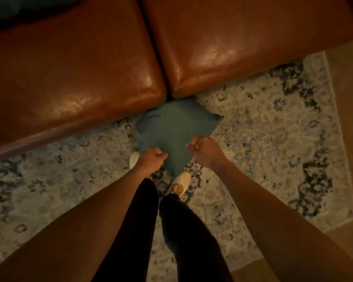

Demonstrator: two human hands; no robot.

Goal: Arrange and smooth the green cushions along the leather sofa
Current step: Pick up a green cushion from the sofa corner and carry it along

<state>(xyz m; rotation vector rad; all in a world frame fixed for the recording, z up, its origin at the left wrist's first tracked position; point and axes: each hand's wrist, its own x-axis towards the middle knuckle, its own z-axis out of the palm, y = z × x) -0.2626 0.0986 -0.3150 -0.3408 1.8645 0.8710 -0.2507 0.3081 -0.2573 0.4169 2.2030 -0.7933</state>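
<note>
A green cushion [171,131] sits in front of the brown leather sofa [80,68], just below the gap between its two seat pads. The cushion is turned like a diamond, with its far corner against the sofa front and its near corner pointing at my feet. My left hand [151,159] is closed on the cushion's near left edge. My right hand [206,151] is closed on its near right edge. Another dark green cushion [12,11] lies on the sofa seat at the far left, mostly cut off by the frame.
A pale patterned rug [263,129] covers the floor in front of the sofa, with bare wooden floor [351,98] beyond its right edge. My legs in dark trousers and my white shoes [179,184] stand just behind the cushion.
</note>
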